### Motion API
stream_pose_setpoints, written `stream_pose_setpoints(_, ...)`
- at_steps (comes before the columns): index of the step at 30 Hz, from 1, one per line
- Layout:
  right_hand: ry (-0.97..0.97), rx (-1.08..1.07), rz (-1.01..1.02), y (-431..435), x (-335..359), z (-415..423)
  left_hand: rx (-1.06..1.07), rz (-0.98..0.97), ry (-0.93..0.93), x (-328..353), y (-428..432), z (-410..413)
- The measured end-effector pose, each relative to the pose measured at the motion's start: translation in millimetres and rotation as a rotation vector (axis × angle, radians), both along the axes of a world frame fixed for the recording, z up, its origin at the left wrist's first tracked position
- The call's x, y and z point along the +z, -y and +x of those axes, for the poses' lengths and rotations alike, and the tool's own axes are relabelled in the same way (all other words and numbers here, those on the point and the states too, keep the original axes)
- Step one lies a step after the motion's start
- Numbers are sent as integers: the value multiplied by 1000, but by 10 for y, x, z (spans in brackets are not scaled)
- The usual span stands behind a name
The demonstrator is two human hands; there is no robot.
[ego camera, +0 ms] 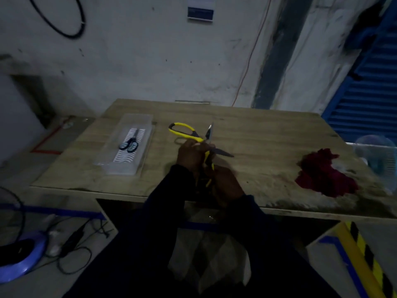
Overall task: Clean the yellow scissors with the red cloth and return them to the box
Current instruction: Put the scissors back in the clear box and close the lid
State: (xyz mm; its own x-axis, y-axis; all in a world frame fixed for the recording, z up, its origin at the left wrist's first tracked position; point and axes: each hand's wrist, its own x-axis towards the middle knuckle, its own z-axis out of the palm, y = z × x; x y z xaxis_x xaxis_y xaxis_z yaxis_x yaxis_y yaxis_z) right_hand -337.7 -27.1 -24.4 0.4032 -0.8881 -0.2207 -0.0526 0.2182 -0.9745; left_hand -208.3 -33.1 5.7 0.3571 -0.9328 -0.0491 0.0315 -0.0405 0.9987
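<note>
The yellow scissors (185,130) are held over the middle of the wooden table (268,134), spread wide open with their dark blades pointing up and to the right. My left hand (190,154) grips them near the pivot. My right hand (225,182) holds the lower yellow handle close to the table's front edge. The red cloth (324,176) lies crumpled on the table at the right, apart from both hands. The clear plastic box (129,145) rests on the table's left part.
Inside the box lies a smaller pair of dark-handled scissors (129,144) on a wavy-patterned sheet. A translucent container (374,155) stands at the table's right edge. Cables and a blue round object (23,259) lie on the floor at lower left. A wall runs behind the table.
</note>
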Motion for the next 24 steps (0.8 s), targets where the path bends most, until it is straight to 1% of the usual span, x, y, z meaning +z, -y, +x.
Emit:
stream_pose_setpoints(1,-43,-5,-64,1,-3,-4,-60,-67,47,2,-14,75)
stream_pose_setpoints(2,-126,-31,-130,35,-9,-34,2,-137,91,-51,-29,249)
stream_pose_setpoints(3,-137,-58,-112,87,11,-80,63,-144,2,-46,-26,346)
stream_pose_setpoints(4,-186,-54,-153,103,40,-142,118,-145,-143,-51,-38,441)
stream_pose_setpoints(5,-179,-37,-168,107,51,-192,84,-74,-265,41,-27,447)
stream_pose_setpoints(6,-161,-31,-181,97,60,-239,110,-53,-413,29,-53,532)
stream_pose_setpoints(7,-102,-43,-160,101,61,-281,151,-13,-485,22,-60,555)
stream_pose_setpoints(8,-83,-64,-156,82,94,-306,155,-12,-540,-15,-78,580)
stream_pose_setpoints(10,-85,-119,-163,104,92,-292,148,-28,-457,-58,-136,499)
stream_pose_setpoints(13,-105,-167,-198,193,63,-84,124,53,-221,-154,-241,186)
stream_pose_setpoints(15,-81,-233,-182,237,57,62,107,-12,-104,-211,-304,-55)
stream_pose_setpoints(17,-133,-282,-215,262,57,134,156,-69,103,-254,-346,-169)
stream_pose_setpoints(19,-114,-301,-201,262,61,192,189,-109,229,-250,-381,-104)
stream_pose_setpoints(21,-94,-316,-188,243,100,250,141,-90,339,-200,-409,51)
stream_pose_setpoints(22,-76,-304,-194,259,94,278,84,-58,437,-163,-421,151)
stream_pose_setpoints(23,-42,-270,-201,230,132,345,54,-52,604,-74,-476,282)
stream_pose_setpoints(24,27,-235,-192,184,191,423,65,-85,769,-16,-498,456)
